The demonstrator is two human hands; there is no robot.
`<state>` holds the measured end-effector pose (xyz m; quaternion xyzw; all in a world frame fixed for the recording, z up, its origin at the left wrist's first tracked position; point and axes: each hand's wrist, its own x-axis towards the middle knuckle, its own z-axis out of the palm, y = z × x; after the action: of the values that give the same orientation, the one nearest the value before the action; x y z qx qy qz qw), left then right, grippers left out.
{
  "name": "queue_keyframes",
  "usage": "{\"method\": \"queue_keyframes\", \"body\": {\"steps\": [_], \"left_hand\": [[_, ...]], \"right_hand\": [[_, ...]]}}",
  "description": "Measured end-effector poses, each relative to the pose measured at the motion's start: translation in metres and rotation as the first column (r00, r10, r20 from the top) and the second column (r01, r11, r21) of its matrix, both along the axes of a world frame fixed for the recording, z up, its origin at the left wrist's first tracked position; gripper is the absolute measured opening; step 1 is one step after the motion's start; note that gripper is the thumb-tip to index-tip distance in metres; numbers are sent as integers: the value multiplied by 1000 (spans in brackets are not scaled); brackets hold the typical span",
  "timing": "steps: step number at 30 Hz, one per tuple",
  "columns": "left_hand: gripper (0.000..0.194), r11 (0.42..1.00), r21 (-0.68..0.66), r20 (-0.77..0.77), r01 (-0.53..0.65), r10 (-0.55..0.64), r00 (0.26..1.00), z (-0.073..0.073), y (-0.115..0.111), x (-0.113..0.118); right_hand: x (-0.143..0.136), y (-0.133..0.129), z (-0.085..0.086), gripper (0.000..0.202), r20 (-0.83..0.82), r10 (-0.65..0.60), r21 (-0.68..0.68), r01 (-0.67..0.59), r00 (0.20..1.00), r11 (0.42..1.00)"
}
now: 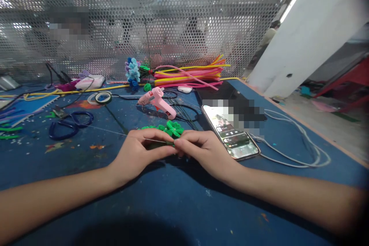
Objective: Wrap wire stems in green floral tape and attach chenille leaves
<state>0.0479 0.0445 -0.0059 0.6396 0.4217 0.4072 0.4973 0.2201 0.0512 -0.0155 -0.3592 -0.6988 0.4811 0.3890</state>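
Note:
Both hands meet at the middle of the table, fingertips nearly touching. My left hand point(135, 152) is closed in a pinch, thumb and forefinger on a thin wire stem point(157, 140) that shows as a pale line in the gap between them. On the same stem, where a bit of green shows at its end, my right hand point(206, 150) is also closed in a pinch. Just beyond the fingertips is a green fuzzy pipe-cleaner flower point(173, 127); its join to the stem is hidden. A pink glue gun point(158, 102) lies behind it.
Right of my right hand, a lit phone point(230, 134) lies near a white cable point(309, 161). At left are blue-handled pliers point(63, 128) and a tape roll point(103, 97). Pink and yellow pipe cleaners point(190, 76) and blue fuzzy flowers point(132, 72) lie against the perforated metal panel point(173, 19).

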Motion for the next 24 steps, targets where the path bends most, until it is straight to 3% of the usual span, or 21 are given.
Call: {"method": "queue_keyframes", "body": {"steps": [4, 15, 18, 24], "left_hand": [[2, 998, -19, -26, -54, 53, 998, 0, 2, -1], [7, 987, -42, 26, -153, 154, 988, -3, 9, -2], [6, 989, -48, 42, -141, 143, 989, -2, 8, -2], [11, 1000, -28, -14, 4, -4, 1000, -2, 6, 0]], "right_hand": [[0, -1, 0, 27, -17, -19, -20, 18, 1000, 1000], [1, 2, -5, 31, -28, -63, -118, 60, 998, 991], [1, 3, -5, 31, -24, -63, -119, 59, 998, 991], [-1, 2, -1, 31, 4, -18, -99, 19, 1000, 995]]}}
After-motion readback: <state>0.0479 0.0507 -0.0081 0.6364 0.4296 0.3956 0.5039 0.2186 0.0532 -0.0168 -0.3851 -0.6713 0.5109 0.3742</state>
